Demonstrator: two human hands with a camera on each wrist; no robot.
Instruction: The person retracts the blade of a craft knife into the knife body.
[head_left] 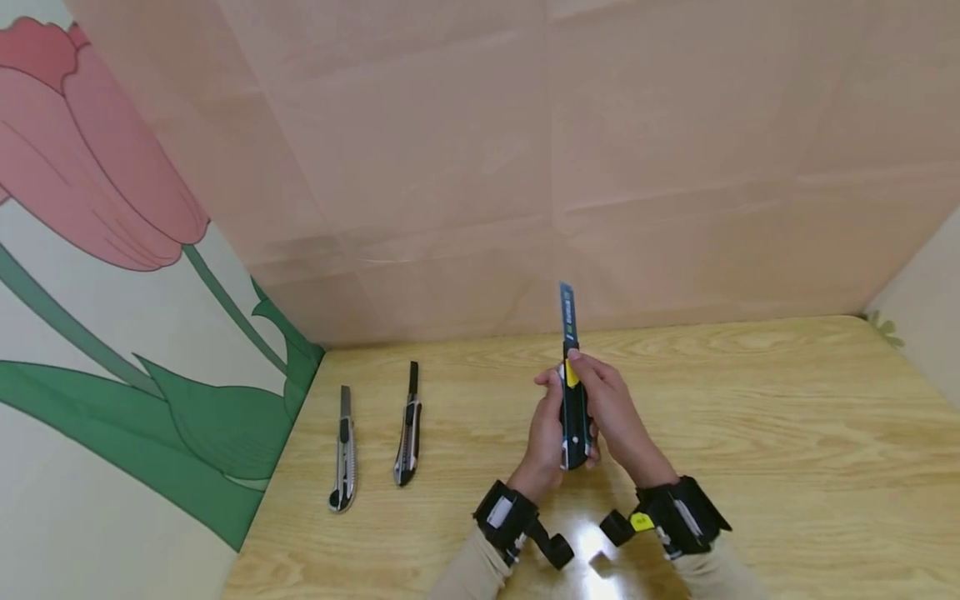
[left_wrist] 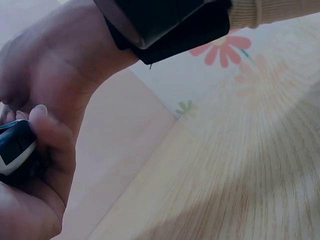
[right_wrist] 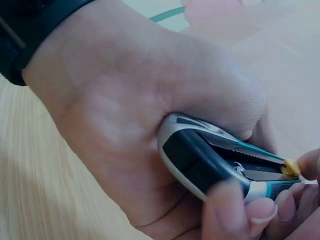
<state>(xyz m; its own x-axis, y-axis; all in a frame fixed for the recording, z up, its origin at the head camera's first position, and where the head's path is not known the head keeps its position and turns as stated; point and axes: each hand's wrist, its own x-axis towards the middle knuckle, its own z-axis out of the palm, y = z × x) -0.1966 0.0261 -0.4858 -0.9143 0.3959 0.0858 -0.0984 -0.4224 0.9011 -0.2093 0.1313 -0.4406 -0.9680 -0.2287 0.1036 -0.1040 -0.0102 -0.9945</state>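
Observation:
Both hands grip one black utility knife, which points away from me above the table. Its long bluish blade with printed lettering extends from the front. A yellow slider sits on its body, close to the right thumb. My left hand holds the knife from the left side, my right hand from the right. In the right wrist view, the rounded butt of the knife lies against the right palm, with fingers curled below it. Only the butt end shows in the left wrist view.
On the left of the wooden table lie a silver snap-off knife and a black-and-silver one, blades extended and pointing away. A pinkish-brown sheet hangs behind the table; a wall with a painted tulip stands left.

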